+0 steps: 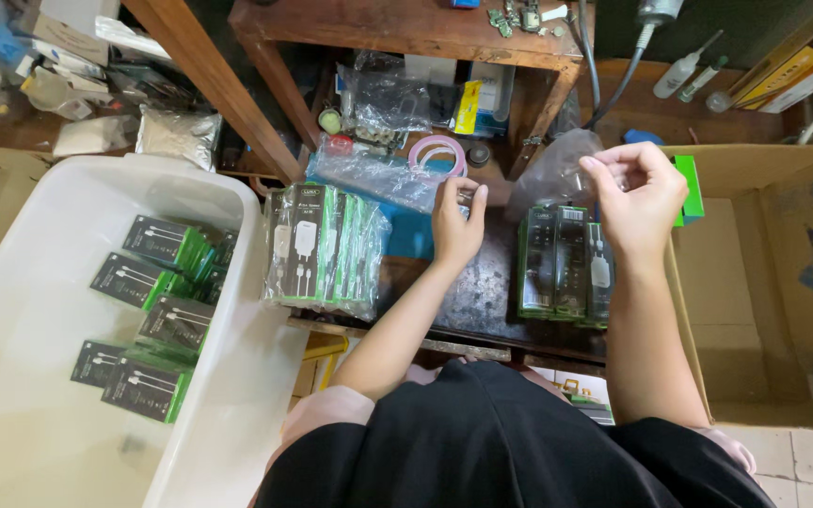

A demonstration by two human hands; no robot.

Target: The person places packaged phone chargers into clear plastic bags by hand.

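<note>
We held both hands raised over the dark bench. Our left hand (456, 221) pinched one edge of a clear plastic bag (549, 174), fingers together; our right hand (637, 193) curled shut on its other edge. The bag hung between them, above green-and-black charger boxes (562, 263), beside the cardboard carton (783, 282).
</note>
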